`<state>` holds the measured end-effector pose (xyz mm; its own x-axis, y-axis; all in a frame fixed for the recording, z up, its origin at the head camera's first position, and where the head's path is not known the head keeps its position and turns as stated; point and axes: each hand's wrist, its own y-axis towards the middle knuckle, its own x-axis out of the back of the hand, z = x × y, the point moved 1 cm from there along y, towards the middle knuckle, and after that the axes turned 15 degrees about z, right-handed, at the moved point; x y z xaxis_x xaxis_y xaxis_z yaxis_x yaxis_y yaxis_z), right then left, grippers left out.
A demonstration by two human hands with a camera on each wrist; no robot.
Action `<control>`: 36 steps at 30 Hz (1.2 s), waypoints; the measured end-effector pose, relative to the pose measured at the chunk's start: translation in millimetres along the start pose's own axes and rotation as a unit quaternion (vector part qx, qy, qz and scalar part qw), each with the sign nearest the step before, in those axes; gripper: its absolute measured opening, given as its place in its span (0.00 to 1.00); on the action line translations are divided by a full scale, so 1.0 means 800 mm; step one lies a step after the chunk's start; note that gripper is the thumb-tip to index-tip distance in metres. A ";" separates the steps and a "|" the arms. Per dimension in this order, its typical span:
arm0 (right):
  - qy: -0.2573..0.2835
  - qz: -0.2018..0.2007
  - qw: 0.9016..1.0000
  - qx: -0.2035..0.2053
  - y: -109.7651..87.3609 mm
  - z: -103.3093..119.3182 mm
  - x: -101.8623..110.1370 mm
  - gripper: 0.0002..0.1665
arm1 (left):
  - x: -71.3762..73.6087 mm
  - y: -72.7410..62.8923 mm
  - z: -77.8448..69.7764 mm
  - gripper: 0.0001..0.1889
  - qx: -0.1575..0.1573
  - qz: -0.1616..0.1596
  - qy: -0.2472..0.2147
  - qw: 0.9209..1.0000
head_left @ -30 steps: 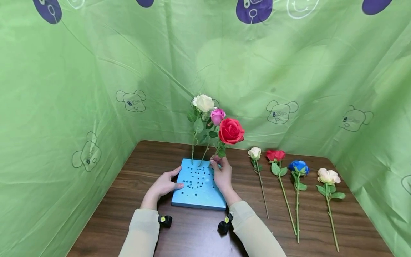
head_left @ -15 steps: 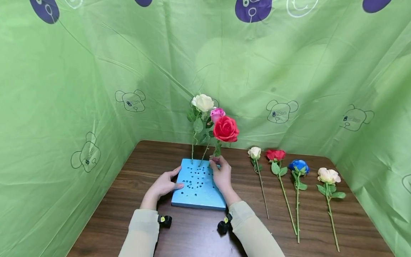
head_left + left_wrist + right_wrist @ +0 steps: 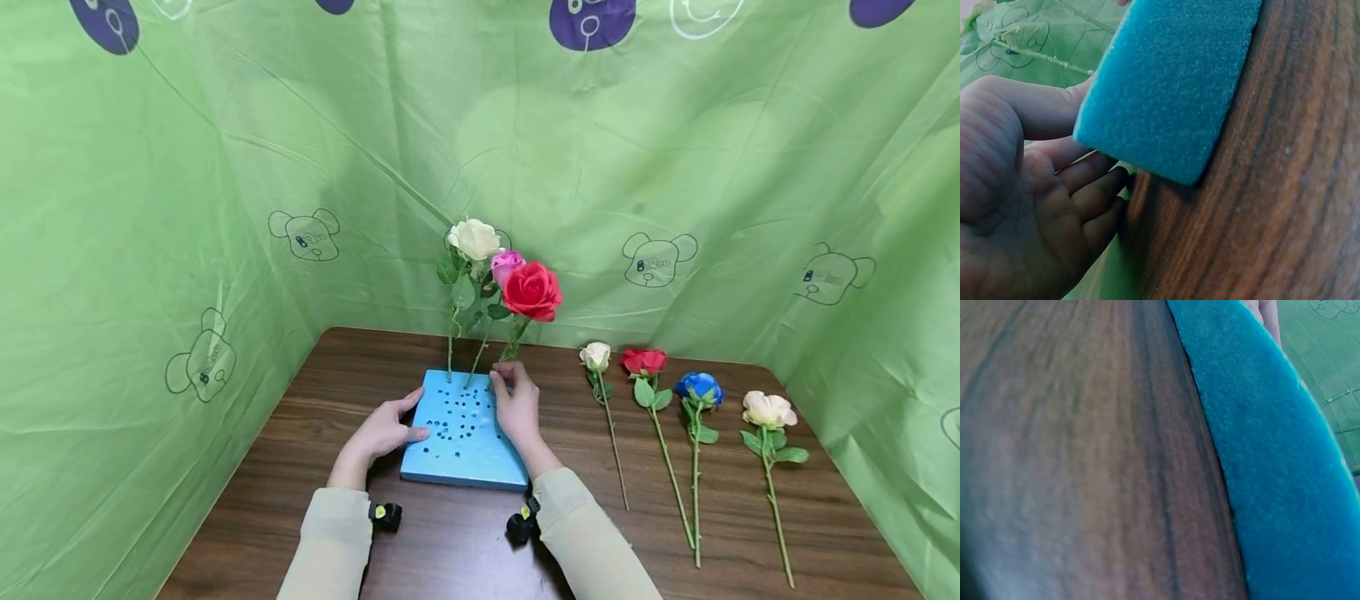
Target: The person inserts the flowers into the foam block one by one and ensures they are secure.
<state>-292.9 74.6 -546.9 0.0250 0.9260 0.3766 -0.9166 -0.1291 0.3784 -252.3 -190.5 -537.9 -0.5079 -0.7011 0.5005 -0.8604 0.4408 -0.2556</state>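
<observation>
A blue foam board [image 3: 465, 454] dotted with holes lies on the table. My left hand [image 3: 381, 432] holds its left edge, thumb over the top face and fingers along the side; the left wrist view shows this hand [image 3: 1041, 169] at the board's corner. At the far right corner my right hand [image 3: 517, 408] pinches the lower stem of a red rose [image 3: 532, 292], whose bloom leans right. Whether its stem end is in a hole is hidden by the fingers. A white rose [image 3: 476, 240] and a pink rose [image 3: 507, 267] stand in the board's back edge.
On the table [image 3: 315, 533] to the right lie a small white rose [image 3: 596, 357], a red rose [image 3: 643, 362], a blue rose [image 3: 698, 388] and a cream rose [image 3: 768, 411], stems toward me. A green curtain [image 3: 375, 167] surrounds the table's back and sides.
The red rose's bloom has swung left, then slightly back right and up, while my right hand stays at its stem. My left hand and the foam board have not moved.
</observation>
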 end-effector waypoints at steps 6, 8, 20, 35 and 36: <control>-0.015 0.010 1.000 0.017 0.001 0.001 0.000 0.06 | 0.000 -0.002 -0.002 0.46 -0.001 -0.003 -0.002 1.000; -0.027 0.010 0.999 0.024 0.002 -0.001 0.000 0.04 | 0.000 -0.002 -0.002 0.46 0.003 -0.003 -0.004 1.000; -0.070 0.007 0.997 0.045 0.004 0.000 -0.004 0.05 | 0.000 -0.001 -0.002 0.46 0.009 0.000 -0.005 1.000; -0.056 0.006 0.998 0.004 0.002 0.003 -0.006 0.05 | 0.000 -0.003 -0.001 0.45 -0.004 0.000 -0.010 1.000; -0.052 0.007 0.999 -0.002 0.001 0.002 -0.006 0.04 | -0.001 -0.003 0.000 0.45 -0.003 0.000 -0.008 1.000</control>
<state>-293.4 69.6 -546.6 0.0537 0.8825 0.4671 -0.9185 -0.1399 0.3699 -249.8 -191.1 -537.1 -0.5080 -0.7100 0.4876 -0.8605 0.4438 -0.2502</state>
